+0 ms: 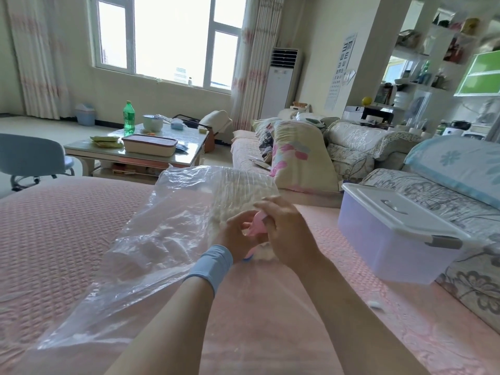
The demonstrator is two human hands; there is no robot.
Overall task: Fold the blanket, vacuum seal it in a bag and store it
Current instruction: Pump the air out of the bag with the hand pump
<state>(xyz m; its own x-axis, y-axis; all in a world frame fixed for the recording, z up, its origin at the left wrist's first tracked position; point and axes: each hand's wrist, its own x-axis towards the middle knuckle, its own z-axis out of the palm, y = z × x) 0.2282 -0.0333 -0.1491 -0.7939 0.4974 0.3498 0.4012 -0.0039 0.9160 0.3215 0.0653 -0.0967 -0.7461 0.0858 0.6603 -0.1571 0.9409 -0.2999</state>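
Gripping pink piece over bag, left hand and right hand fingers; box beside.

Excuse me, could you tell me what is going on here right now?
A person is working on a clear plastic bag that lies on the pink cover with a white blanket inside it. The left hand and right hand both hold a small pink piece at the bag. A lidded storage box stands closed to the right.
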